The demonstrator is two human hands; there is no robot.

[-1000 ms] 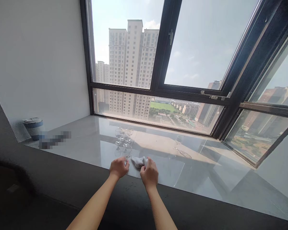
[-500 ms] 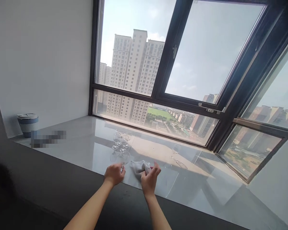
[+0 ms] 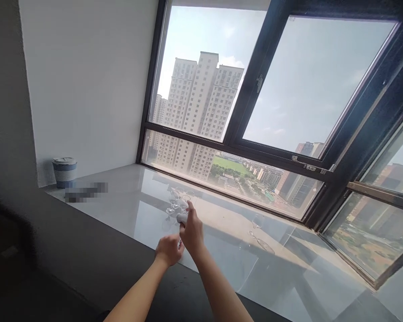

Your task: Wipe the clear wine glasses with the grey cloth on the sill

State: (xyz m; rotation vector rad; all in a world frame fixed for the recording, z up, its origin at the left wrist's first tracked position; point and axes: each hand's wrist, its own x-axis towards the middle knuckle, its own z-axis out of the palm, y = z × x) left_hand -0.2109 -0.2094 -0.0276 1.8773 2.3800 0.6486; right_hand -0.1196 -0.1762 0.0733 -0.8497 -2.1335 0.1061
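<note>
Two hands work near the surface's [image 3: 130,219] front edge: left hand [image 3: 169,250] fingers closed on a wine glass [image 3: 180,243] stem, right hand [image 3: 192,231] pinching a white cloth [image 3: 182,218] just above. Behind stand more glasses [image 3: 177,202]; a cup [image 3: 64,171] sits far left.

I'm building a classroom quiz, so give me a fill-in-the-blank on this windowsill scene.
The right hand presses a white ____ to a wine glass.
The left hand grips that same ____ lower down.
More empty wine ____ stand clustered beyond the hands.
A lidded cup stands at the sill's far ____ end.
Missing: cloth; glass; glasses; left.
</note>
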